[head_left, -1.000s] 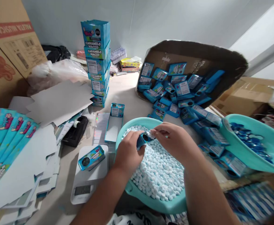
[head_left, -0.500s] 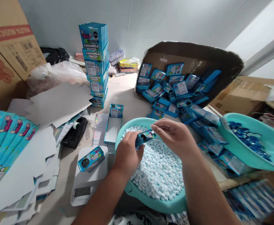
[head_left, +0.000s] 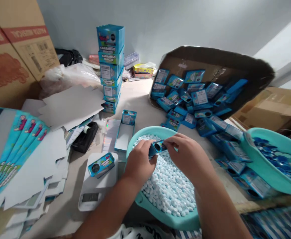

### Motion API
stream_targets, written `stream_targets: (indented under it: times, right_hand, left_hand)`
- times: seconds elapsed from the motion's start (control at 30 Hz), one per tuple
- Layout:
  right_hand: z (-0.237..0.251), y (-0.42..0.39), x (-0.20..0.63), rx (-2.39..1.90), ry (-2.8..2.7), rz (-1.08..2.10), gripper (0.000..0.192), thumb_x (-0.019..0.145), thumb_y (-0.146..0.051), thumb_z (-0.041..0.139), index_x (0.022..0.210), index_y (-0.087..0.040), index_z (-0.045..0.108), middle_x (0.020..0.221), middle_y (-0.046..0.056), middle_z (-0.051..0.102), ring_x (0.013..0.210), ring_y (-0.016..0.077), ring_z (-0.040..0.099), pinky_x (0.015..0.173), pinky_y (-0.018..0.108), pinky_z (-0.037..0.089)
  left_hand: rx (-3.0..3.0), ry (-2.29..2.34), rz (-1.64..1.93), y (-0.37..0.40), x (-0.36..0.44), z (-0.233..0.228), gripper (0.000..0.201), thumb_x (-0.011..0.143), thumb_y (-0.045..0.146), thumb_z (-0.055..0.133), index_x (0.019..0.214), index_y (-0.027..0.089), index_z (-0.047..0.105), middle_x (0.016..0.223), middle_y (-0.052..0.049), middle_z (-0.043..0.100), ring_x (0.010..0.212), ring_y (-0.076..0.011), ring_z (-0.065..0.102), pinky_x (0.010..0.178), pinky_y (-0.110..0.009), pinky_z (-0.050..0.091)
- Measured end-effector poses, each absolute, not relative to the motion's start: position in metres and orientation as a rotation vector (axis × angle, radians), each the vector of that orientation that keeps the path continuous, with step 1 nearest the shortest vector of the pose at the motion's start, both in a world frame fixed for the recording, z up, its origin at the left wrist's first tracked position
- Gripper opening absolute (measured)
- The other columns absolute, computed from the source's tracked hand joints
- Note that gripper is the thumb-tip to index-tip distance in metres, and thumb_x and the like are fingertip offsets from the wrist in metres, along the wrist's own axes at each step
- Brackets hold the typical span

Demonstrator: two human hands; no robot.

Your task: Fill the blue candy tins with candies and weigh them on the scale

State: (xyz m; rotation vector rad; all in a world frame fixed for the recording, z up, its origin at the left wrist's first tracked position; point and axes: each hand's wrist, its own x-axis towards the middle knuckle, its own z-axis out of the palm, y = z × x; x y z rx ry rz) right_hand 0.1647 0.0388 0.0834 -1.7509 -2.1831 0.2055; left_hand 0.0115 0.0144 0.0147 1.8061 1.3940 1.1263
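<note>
A tape dispenser (head_left: pixel 86 141) sits between flat cardboard sheets (head_left: pixel 72 106) and a scale (head_left: pixel 95 191).

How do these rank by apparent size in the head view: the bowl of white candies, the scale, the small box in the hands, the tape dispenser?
1. Bowl of white candies
2. Scale
3. Tape dispenser, though farther away, so unsure
4. Small box, held by left hand and right hand

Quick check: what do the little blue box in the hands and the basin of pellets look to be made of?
Small blue box: looks like printed, slightly glossy card, given its flat folded faces; the round hole's edge is too small to judge. Teal basin: likely moulded plastic, with a smooth, even-coloured rolled rim.
</note>
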Motion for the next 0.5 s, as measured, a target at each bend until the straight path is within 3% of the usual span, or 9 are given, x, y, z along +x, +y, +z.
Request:
stream_targets:
  times: [0.13,0.33,0.43,0.5]
  right_hand:
    - [0.081,0.037,0.158,-1.455,-2.148,0.382,0.023,0.087,-0.029,0.055,0.082,-0.024,0.078,0.088,0.006,0.077,0.076,0.0222,0.070,0.069,0.034,0.053]
    - [0.074,0.036,0.152,-1.411,-1.936,0.296,0.020,0.084,-0.042,0.067,0.090,-0.028,0.080,0.085,0.006,0.078,0.070,0.0232,0.070,0.051,0.032,0.047]
    - [0.070,0.047,0.156,-1.399,-1.944,0.205,0.029,0.086,-0.051,0.065,0.094,-0.026,0.079,0.100,0.011,0.077,0.083,0.0248,0.071,0.051,0.031,0.043]
    - [0.068,0.058,0.161,-1.403,-2.070,0.353,0.044,0.083,-0.063,0.064,0.103,-0.026,0.077,0.111,0.014,0.075,0.090,0.0261,0.070,0.054,0.032,0.045]
  left_hand:
    - [1.844,1.347,1.120,0.014,0.009,0.014,0.044,0.082,0.009,0.065,0.125,0.019,0.059,0.119,-0.008,0.067,0.113,-0.0250,0.063,0.101,-0.037,0.054]
    - [1.835,1.404,1.107,0.017,0.007,0.008,0.045,0.085,0.014,0.064,0.129,0.019,0.057,0.124,-0.008,0.066,0.115,-0.0255,0.063,0.103,-0.036,0.053]
    - [1.828,1.388,1.127,0.018,0.007,0.006,0.047,0.086,0.013,0.064,0.132,0.017,0.055,0.125,-0.010,0.065,0.117,-0.0265,0.062,0.103,-0.037,0.054]
    - [1.809,1.364,1.136,0.019,0.006,0.005,0.046,0.087,0.015,0.065,0.131,0.016,0.054,0.125,-0.011,0.065,0.120,-0.0277,0.061,0.104,-0.038,0.053]
